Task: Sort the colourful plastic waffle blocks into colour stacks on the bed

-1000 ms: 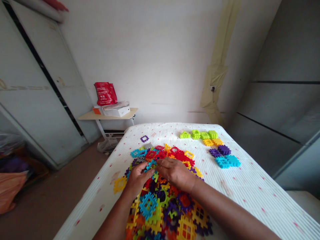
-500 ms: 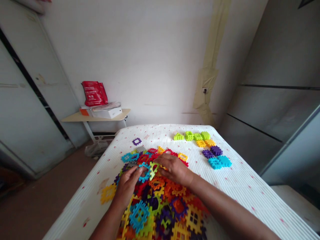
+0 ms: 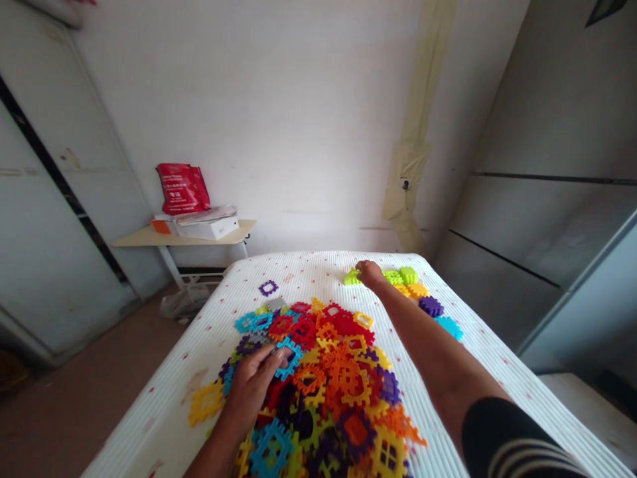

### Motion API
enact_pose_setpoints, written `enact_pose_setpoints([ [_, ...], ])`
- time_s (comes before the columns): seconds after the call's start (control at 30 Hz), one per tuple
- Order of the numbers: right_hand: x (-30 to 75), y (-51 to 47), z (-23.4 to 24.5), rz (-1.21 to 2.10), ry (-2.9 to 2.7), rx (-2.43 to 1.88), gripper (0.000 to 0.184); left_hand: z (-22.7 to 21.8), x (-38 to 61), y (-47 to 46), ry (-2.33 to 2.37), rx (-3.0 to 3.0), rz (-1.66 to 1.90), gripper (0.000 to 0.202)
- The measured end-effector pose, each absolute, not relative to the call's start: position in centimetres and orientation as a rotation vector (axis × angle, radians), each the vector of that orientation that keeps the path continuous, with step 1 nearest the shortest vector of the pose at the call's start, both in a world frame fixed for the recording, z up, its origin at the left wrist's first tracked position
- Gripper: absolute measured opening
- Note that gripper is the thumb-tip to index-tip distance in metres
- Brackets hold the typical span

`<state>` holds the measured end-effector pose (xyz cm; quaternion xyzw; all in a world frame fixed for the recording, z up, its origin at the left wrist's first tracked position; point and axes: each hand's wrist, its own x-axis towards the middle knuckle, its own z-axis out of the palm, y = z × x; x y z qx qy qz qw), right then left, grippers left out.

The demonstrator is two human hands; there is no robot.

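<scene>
My left hand point(image 3: 256, 378) is closed on a blue interlocking plastic block point(image 3: 288, 358) with an open middle, held over the near heap. Reaching to the far side of the table, my right hand point(image 3: 371, 272) has its fingers bent at a light green stack of blocks point(image 3: 352, 277). A green piece seems to be in its fingertips, partly hidden by the hand. Below and around my left hand spreads a heap of mixed notched blocks point(image 3: 343, 378) in red, orange, yellow, blue, purple and green.
Sorted at the right are green blocks point(image 3: 409, 275), yellow blocks point(image 3: 418, 290), purple blocks point(image 3: 430, 305) and blue blocks point(image 3: 450, 326). My right forearm covers part of them. A lone purple frame block point(image 3: 268, 287) lies on the white, red-dotted tabletop point(image 3: 164, 392). A side table point(image 3: 137, 238) stands beyond.
My right hand has gone from the heap to the far green stack, carrying the triangular-looking green piece away from beside the blue block. My left hand still grips the blue block.
</scene>
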<state>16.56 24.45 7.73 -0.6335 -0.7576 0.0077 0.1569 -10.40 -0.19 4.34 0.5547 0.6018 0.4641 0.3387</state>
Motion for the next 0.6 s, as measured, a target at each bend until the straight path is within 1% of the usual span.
enact_pose_setpoints([
  [0.2,15.9,25.7,6.9,0.039,-2.145,-1.920,0.034,4.4,-10.4,-0.1,1.582,1.490,1.174,0.045],
  [0.6,15.6,26.5,6.6,0.034,-2.143,-1.968,0.032,4.5,-10.2,-0.2,1.560,1.478,1.181,0.041],
])
